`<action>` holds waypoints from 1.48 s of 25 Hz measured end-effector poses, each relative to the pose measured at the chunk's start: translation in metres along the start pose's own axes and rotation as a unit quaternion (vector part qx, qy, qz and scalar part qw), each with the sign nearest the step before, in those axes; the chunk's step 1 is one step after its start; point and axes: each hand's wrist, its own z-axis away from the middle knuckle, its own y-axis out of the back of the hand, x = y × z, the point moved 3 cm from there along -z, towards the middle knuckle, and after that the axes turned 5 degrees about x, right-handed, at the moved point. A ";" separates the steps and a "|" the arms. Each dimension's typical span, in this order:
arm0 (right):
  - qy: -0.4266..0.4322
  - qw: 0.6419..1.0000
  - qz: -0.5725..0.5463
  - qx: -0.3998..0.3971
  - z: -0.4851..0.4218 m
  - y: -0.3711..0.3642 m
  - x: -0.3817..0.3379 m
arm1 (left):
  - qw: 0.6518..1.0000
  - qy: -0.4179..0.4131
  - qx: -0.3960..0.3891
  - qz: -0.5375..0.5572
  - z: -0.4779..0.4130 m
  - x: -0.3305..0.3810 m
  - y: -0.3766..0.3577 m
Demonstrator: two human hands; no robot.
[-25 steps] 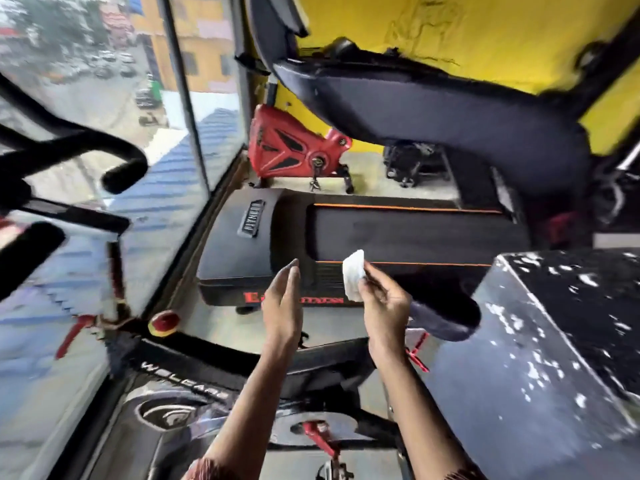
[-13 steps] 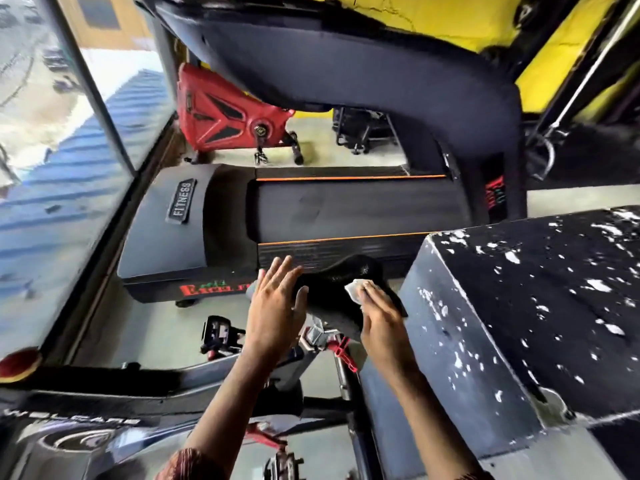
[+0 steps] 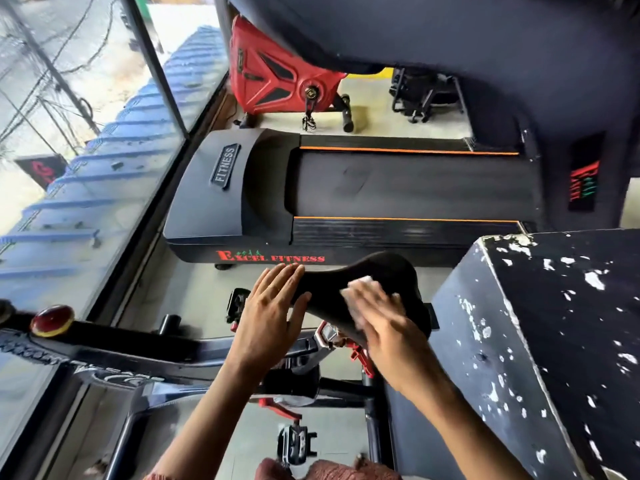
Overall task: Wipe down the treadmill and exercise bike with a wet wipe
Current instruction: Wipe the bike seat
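Note:
The exercise bike's black saddle [image 3: 388, 271] sits just below the middle of the head view, on a dark frame [image 3: 145, 351]. My right hand [image 3: 381, 320] presses a white wet wipe [image 3: 360, 284] flat onto the saddle's top; the hand is blurred and covers most of the wipe. My left hand [image 3: 273, 313] rests with straight fingers on the saddle's narrow nose. Behind the saddle lies the black treadmill [image 3: 398, 188] with orange stripes and a grey motor cover marked FITNESS [image 3: 225, 192].
A black box with chipped paint [image 3: 554, 341] stands close on the right. A glass wall [image 3: 86, 168] runs along the left. A red exercise bike [image 3: 273, 77] stands beyond the treadmill. The treadmill's dark console arm [image 3: 450, 46] hangs overhead. A pedal [image 3: 294, 445] shows below.
The view has dipped down toward the saddle. My right hand has slid the wipe further across the saddle's top, and my left hand has come to rest on the saddle's nose.

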 end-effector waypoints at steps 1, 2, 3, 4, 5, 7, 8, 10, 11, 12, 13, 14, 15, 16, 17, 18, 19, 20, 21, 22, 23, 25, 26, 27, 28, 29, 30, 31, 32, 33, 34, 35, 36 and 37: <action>-0.039 0.999 0.007 0.015 -0.002 0.007 0.014 | 1.000 -0.001 0.000 -0.002 0.001 0.000 0.000; -0.088 0.996 0.012 0.017 -0.014 0.008 0.023 | 1.000 0.000 0.001 -0.004 0.000 0.002 -0.001; -0.133 0.991 0.004 0.014 -0.033 0.004 0.028 | 1.000 0.000 0.003 -0.003 -0.001 0.002 -0.002; -0.161 0.987 -0.016 0.000 -0.053 -0.001 0.022 | 1.000 0.000 0.005 -0.002 -0.001 0.002 -0.003; -0.158 0.987 -0.036 -0.010 -0.065 -0.008 0.007 | 1.000 0.000 0.007 0.001 0.000 0.001 -0.004; -0.090 0.992 -0.076 -0.052 -0.062 -0.020 -0.028 | 1.000 -0.004 0.010 0.006 0.003 -0.001 -0.006; -0.054 0.991 -0.095 -0.076 -0.048 -0.019 -0.039 | 1.000 -0.008 0.010 0.005 0.004 -0.003 -0.007; -0.013 0.994 -0.074 -0.080 -0.017 -0.006 -0.035 | 1.000 -0.015 0.017 0.002 0.005 -0.004 -0.008; -0.012 0.998 -0.033 -0.055 -0.010 0.002 -0.020 | 1.000 -0.017 0.024 0.003 0.005 -0.003 -0.008; -0.031 0.999 0.000 -0.024 -0.011 0.007 -0.005 | 0.999 -0.015 0.033 0.003 0.003 -0.002 -0.008; -0.064 0.998 0.022 -0.003 -0.020 0.011 0.009 | 0.999 -0.013 0.038 0.002 0.002 -0.001 -0.008; -0.097 0.994 0.044 0.004 -0.036 0.011 0.016 | 0.999 -0.013 0.041 0.001 0.002 -0.001 -0.008; -0.117 0.992 0.052 -0.008 -0.053 0.005 0.014 | 0.999 -0.015 0.042 -0.001 0.002 -0.001 -0.008; -0.128 0.990 0.045 -0.038 -0.068 -0.004 0.003 | 0.999 -0.018 0.042 -0.002 0.003 -0.001 -0.008; -0.130 0.988 0.015 -0.082 -0.077 -0.015 -0.014 | 0.999 -0.021 0.040 -0.001 0.004 -0.001 -0.009; -0.112 0.988 -0.016 -0.108 -0.079 -0.023 -0.030 | 0.999 -0.023 0.040 0.001 0.005 -0.002 -0.009; -0.079 0.988 -0.045 -0.126 -0.074 -0.025 -0.040 | 0.999 -0.024 0.039 0.004 0.005 -0.003 -0.008; -0.045 0.991 -0.046 -0.120 -0.069 -0.022 -0.039 | 0.999 -0.024 0.037 0.007 0.005 -0.003 -0.008; -0.030 0.994 -0.021 -0.102 -0.066 -0.014 -0.027 | 0.999 -0.022 0.034 0.008 0.004 -0.003 -0.008; -0.038 0.996 0.024 -0.078 -0.067 -0.005 -0.011 | 0.999 -0.020 0.030 0.008 0.004 -0.002 -0.008; -0.071 0.993 0.066 -0.068 -0.072 0.003 0.005 | 0.999 -0.017 0.030 0.008 0.003 -0.002 -0.007; -0.140 0.977 0.083 -0.135 -0.090 0.007 0.010 | 0.999 -0.016 0.032 0.006 0.003 -0.002 -0.007; -0.151 0.968 0.067 -0.188 -0.097 -0.001 0.000 | 0.999 -0.016 0.032 0.006 0.003 -0.001 -0.007; -0.139 0.961 0.045 -0.236 -0.102 -0.012 -0.018 | 0.999 -0.015 0.031 0.007 0.004 -0.001 -0.007; -0.116 0.958 0.020 -0.261 -0.103 -0.021 -0.032 | 0.999 -0.016 0.030 0.008 0.004 -0.001 -0.006; -0.101 0.957 -0.012 -0.271 -0.105 -0.025 -0.038 | 0.999 -0.017 0.027 0.008 0.004 -0.001 -0.005; -0.093 0.958 -0.025 -0.270 -0.106 -0.022 -0.034 | 1.000 -0.018 0.023 0.008 0.004 -0.001 -0.005; -0.097 0.958 -0.016 -0.269 -0.109 -0.015 -0.023 | 1.000 -0.017 0.016 0.006 0.003 -0.002 -0.004; -0.113 0.955 0.008 -0.276 -0.112 -0.009 -0.012 | 1.000 -0.013 0.007 0.005 0.002 -0.001 -0.003; -0.134 0.951 0.020 -0.278 -0.115 -0.003 -0.002 | 1.000 -0.008 -0.002 0.004 0.001 -0.001 -0.002; -0.151 0.948 0.026 -0.281 -0.117 -0.002 0.003 | 1.000 -0.003 -0.009 0.000 -0.002 0.000 -0.001; -0.177 0.943 0.012 -0.283 -0.118 -0.005 0.000 | 1.000 0.001 -0.016 -0.005 -0.006 0.001 0.000; -0.177 0.941 0.002 -0.290 -0.117 -0.010 -0.008 | 1.000 0.004 -0.022 -0.012 -0.009 0.002 0.001; -0.164 0.936 -0.008 -0.312 -0.117 -0.016 -0.015 | 0.999 0.006 -0.030 -0.019 -0.013 0.004 0.000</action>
